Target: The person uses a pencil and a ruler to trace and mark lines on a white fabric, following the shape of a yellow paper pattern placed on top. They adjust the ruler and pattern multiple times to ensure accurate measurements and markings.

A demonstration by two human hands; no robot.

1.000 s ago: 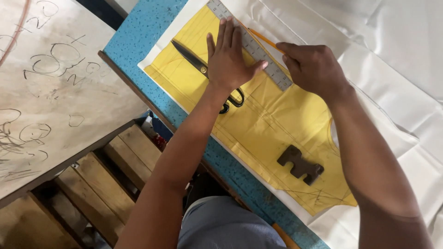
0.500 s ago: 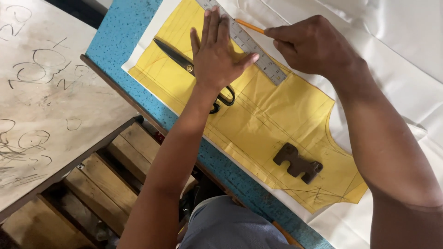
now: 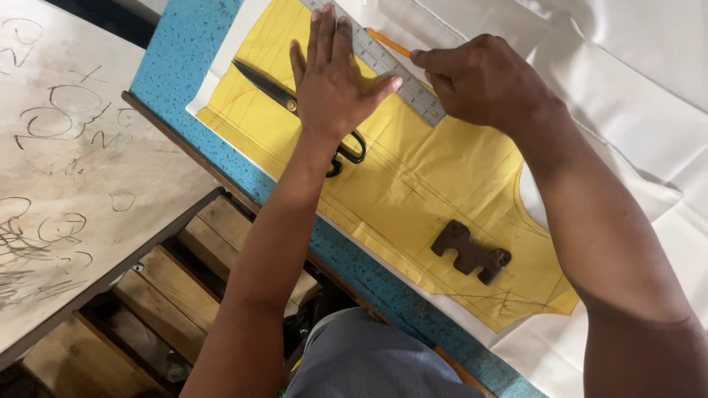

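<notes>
My left hand (image 3: pixel 333 81) lies flat with its fingers spread, pressing a metal ruler (image 3: pixel 402 74) onto a yellow paper pattern (image 3: pixel 435 184). The palm also covers the middle of a pair of black scissors (image 3: pixel 269 88) that rests on the pattern. At the ruler's far edge, my right hand (image 3: pixel 487 81) is closed around an orange pencil (image 3: pixel 389 43); only the pencil's end shows. The pattern lies on white cloth (image 3: pixel 634 110) spread over a blue speckled table (image 3: pixel 177 66).
A dark brown notched metal weight (image 3: pixel 470 252) sits on the near part of the pattern. A scribbled wooden board (image 3: pixel 66 169) is to the left. Wooden slats (image 3: pixel 155 295) show below the table edge, and my grey-clad lap (image 3: pixel 369 361) is at the bottom.
Both hands sit slightly lower and further right in the view as the camera shifted. The left hand stays flat on the ruler, the right hand stays at the ruler's edge.
</notes>
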